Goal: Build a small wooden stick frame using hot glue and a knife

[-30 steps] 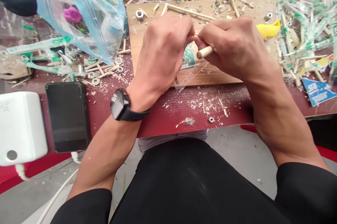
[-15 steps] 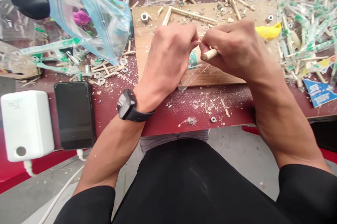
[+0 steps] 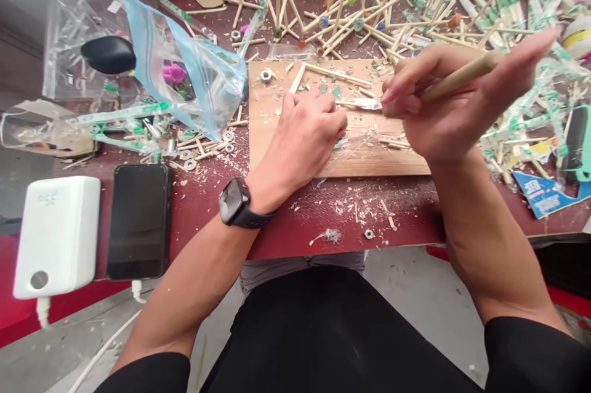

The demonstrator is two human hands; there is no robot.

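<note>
My left hand (image 3: 310, 128) rests on the wooden board (image 3: 268, 156), fingers curled down and pinched together. Whatever they pinch is hidden. A thin wooden stick (image 3: 349, 103) lies just past its index finger. Over the right part of the board, my right hand (image 3: 455, 103) is closed round a wooden-handled tool (image 3: 468, 77), thumb stretched out along it. Close to those fingertips shows a shiny pale flat tip (image 3: 367, 103); I cannot tell for certain that it belongs to the tool. Clear plastic film (image 3: 346, 156) lies below the left fingers.
Joined wooden sticks (image 3: 351, 17) crowd the back. A blue-edged plastic bag (image 3: 198, 72), phone (image 3: 139, 220) and white power bank (image 3: 58, 236) are at left. Nuts (image 3: 266, 76) and shavings lie about. Wrapped sticks and a blue packet (image 3: 547, 193) fill the right.
My hands have moved apart. The right has swung to the right and turned palm inward, the tool now slanting up along the thumb. The left stays low on the board. The view has shifted.
</note>
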